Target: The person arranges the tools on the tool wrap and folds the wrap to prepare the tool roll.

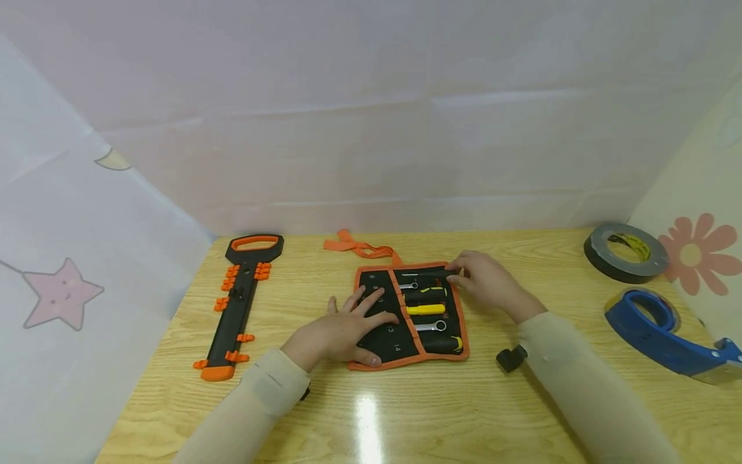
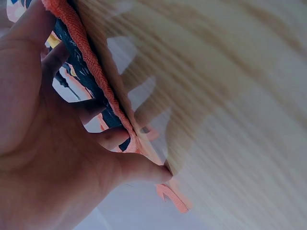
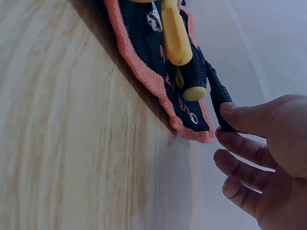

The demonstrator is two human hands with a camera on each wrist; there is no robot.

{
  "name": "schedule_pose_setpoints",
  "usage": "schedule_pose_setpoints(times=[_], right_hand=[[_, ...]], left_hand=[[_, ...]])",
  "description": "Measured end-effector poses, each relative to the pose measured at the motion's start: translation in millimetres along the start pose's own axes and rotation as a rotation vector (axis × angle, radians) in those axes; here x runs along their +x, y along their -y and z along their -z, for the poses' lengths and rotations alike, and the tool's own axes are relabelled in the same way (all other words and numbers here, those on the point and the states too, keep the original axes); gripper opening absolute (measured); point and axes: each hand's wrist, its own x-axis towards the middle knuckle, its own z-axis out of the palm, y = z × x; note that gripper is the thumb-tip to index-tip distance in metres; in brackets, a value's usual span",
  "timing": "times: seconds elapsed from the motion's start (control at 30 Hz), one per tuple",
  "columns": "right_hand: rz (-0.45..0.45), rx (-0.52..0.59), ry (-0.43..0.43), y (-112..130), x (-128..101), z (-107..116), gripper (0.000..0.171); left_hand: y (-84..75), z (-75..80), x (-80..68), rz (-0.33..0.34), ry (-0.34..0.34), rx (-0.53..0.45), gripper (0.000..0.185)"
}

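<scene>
Left hand (image 1: 342, 328) lies flat, fingers spread, pressing the tool roll (image 1: 406, 316) onto the bench (image 1: 406, 412) — right hand (image 1: 487, 283) pinches a black-handled screwdriver (image 1: 426, 274) at the roll's top pocket.

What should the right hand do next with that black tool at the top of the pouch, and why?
Probably slide the black tool fully into or out of its slot. The right hand pinches its end at the far edge of the pouch, while the left hand lies flat on the pouch, steadying it.
</scene>
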Motion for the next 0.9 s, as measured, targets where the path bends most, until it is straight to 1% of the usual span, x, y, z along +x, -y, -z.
schedule_pose_setpoints(times=[0.23, 0.47, 0.9], right_hand=[[-0.014, -0.021, 0.025, 0.6, 8.7, -2.9, 0.025], [-0.030, -0.008, 0.059, 3.3, 14.0, -3.5, 0.027], [-0.037, 0.008, 0.068, 14.8, 25.7, -7.0, 0.026]], left_hand=[[0.1, 0.2, 0.9, 0.011, 0.004, 0.010, 0.082], [0.5, 0.2, 0.2, 0.008, 0.007, 0.011, 0.082], [0.0, 0.3, -0.8, 0.004, 0.002, 0.008, 0.082]])
